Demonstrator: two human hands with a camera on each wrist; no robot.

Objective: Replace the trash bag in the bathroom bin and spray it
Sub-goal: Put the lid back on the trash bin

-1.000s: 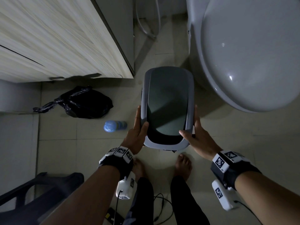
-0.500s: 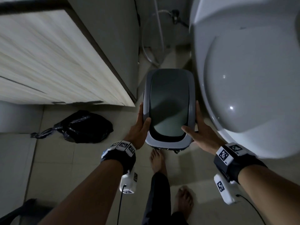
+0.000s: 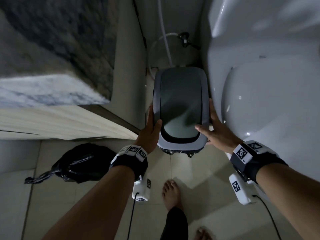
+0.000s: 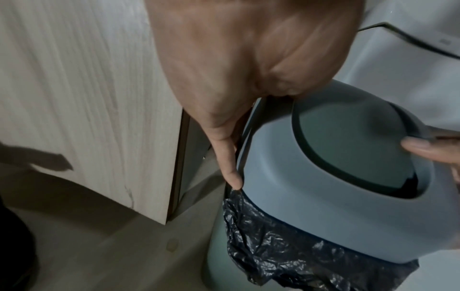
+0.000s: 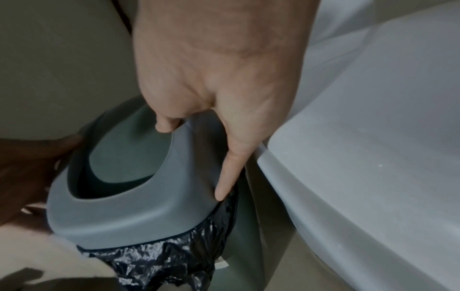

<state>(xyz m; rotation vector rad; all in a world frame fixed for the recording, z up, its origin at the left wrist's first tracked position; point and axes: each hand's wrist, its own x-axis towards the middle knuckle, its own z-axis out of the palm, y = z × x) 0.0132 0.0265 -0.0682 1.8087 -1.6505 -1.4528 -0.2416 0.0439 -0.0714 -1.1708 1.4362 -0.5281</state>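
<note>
With both hands on the bin (image 3: 180, 108), the step in hand looks like seating it in the gap between cabinet (image 3: 65, 122) and toilet (image 3: 268, 101). Left hand (image 3: 150, 129) and right hand (image 3: 217, 130) each grasp the lid ring, thumbs on top, fingers down the sides. Fresh black bag (image 4: 286, 254) hangs out under the ring; tied old bag (image 3: 81, 163) lies on the floor. Next, probably: let go, fetch the spray, which is not in view.

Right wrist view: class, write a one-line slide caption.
Right hand grips the grey bin lid beside the toilet, black bag peeking out beneath.
</note>
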